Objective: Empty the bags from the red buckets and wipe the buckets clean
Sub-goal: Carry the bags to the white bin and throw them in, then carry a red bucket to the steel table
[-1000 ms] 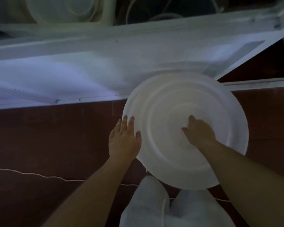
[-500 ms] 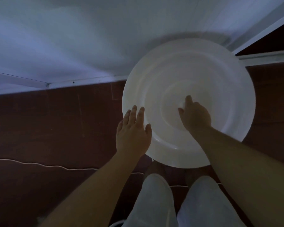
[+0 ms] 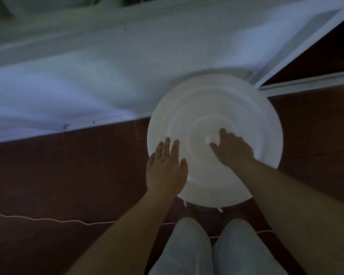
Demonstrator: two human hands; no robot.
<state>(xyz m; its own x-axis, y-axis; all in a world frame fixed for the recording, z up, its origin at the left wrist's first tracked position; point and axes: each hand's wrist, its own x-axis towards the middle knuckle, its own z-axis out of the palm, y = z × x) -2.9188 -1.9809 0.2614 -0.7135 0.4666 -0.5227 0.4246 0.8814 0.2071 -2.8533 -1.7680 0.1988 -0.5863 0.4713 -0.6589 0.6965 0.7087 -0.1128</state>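
Observation:
No red bucket shows in this dim head view. A white round plastic lid or basin with concentric rings lies on the floor in front of my knees. My left hand rests flat on its left rim, fingers straight and together. My right hand presses on the centre rings, thumb and forefinger spread, the other fingers blurred. Whether it holds a cloth is hidden under the palm.
A slanted white frame and panel runs behind the lid. The floor is dark red-brown tile, with a thin white cord across it at the left. My knees in light trousers fill the bottom middle.
My right hand has shifted a little over the lid's centre rings. My left hand stays on the left rim. The view has tilted up again, bringing the white frame back in.

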